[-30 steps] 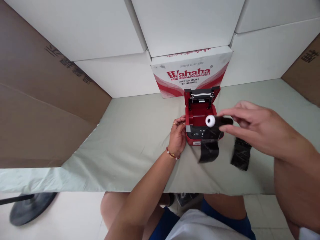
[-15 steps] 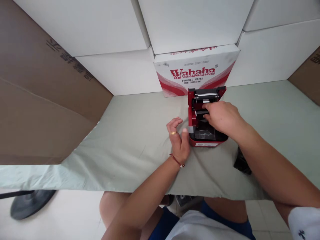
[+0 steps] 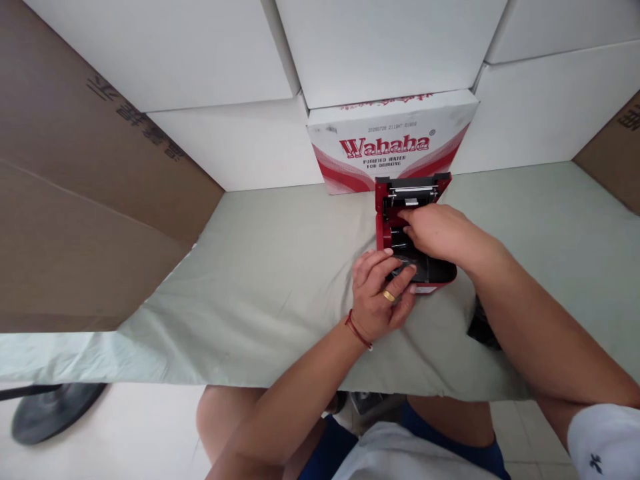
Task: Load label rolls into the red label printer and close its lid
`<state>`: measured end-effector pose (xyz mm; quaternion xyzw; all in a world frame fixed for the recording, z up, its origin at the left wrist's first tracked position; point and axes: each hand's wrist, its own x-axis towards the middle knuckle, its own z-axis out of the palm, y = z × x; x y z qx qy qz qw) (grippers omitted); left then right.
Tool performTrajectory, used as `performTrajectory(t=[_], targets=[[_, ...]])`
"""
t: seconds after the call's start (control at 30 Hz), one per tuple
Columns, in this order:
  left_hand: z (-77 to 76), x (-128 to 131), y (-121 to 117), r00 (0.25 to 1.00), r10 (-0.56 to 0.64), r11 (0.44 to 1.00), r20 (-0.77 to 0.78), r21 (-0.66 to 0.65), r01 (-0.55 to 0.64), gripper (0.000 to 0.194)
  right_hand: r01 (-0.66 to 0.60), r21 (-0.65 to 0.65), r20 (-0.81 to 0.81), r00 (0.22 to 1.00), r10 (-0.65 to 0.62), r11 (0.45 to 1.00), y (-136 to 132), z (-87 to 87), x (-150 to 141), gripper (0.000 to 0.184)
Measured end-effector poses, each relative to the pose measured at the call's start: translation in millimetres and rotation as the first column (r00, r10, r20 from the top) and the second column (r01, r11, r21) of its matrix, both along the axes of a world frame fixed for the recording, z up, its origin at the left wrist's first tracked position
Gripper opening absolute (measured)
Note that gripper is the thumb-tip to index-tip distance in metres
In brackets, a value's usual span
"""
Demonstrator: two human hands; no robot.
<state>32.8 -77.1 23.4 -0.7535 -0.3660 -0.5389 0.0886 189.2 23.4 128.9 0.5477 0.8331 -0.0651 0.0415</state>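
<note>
A small red printer [image 3: 383, 230] stands with its lid raised; a roller and a metal bar show under the lid. Inside lies a black ribbon roll [image 3: 399, 237], its film [image 3: 430, 268] drawn forward over the printer's black front. My right hand [image 3: 437, 230] reaches in from the right, its fingers closed at the roll and partly hidden by the hand itself. At the left front corner, my left hand [image 3: 383, 290] rests with fingers stretched over the film. Its thumb lies by the front edge.
Behind the printer stands a white and red Wahaha carton [image 3: 390, 147], backed by stacked white boxes [image 3: 240, 147]. A black piece [image 3: 483, 327] lies on the pale green cloth [image 3: 260, 280], partly under my right forearm. Brown cardboard [image 3: 100, 220] walls the left side.
My right hand has carried the black roll from above the printer down into it. My left hand left the printer's side and came forward onto the film.
</note>
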Motion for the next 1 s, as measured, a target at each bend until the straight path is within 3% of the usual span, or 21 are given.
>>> performTrajectory(t=[0.1,0.17,0.23,0.3,0.37,0.43,0.53,0.6,0.8,1.0], targets=[[1.3,1.9,-2.2,0.999,-0.001,1.0,-0.034,0.007,0.001,0.028,-0.086,-0.003,-0.352,0.933,0.079,0.996,-17.3,18.3,17.8,0.031],[0.5,3.4,-3.5,0.999,0.0,1.0,-0.046,0.001,0.0,0.029,0.046,0.137,-0.596,0.801,0.046,0.989,-25.2,27.1,30.2,0.028],[-0.9,4.4,-4.5,0.998,0.004,1.0,-0.058,0.0,-0.004,0.031,0.274,0.303,-0.7,0.714,0.017,0.913,-22.7,26.6,38.6,0.032],[-1.8,5.0,-5.2,0.997,0.009,1.0,-0.072,-0.005,-0.009,0.032,0.349,0.406,-0.683,0.73,0.026,0.845,-10.5,16.5,41.6,0.038],[-1.7,5.1,-5.6,0.997,0.011,1.0,-0.082,-0.002,-0.011,0.033,0.285,0.406,-0.644,0.763,0.05,0.868,3.1,2.2,41.3,0.047],[-1.0,5.1,-5.6,0.997,0.009,1.0,-0.081,0.02,-0.008,0.03,0.234,0.358,-0.665,0.743,0.071,0.904,7.5,-9.2,40.6,0.049],[-0.6,4.9,-5.5,0.997,-0.003,0.998,-0.074,0.066,0.008,0.026,0.269,0.313,-0.758,0.648,0.069,0.911,-11.2,-17.0,42.8,0.042],[-1.0,4.8,-5.5,0.997,-0.002,0.997,-0.073,0.076,0.008,0.025,0.246,0.311,-0.771,0.63,0.093,0.918,-33.0,-20.6,47.1,0.039],[-2.2,5.5,-5.2,0.998,0.015,0.998,-0.058,0.065,-0.012,0.026,0.006,0.345,-0.65,0.723,0.235,0.938,-72.5,-41.3,63.3,0.035],[-5.4,3.2,-2.6,0.997,-0.045,0.999,-0.068,-0.003,0.044,0.032,-0.007,0.316,-0.643,0.733,0.22,0.949,-76.0,-53.1,66.2,0.039]])
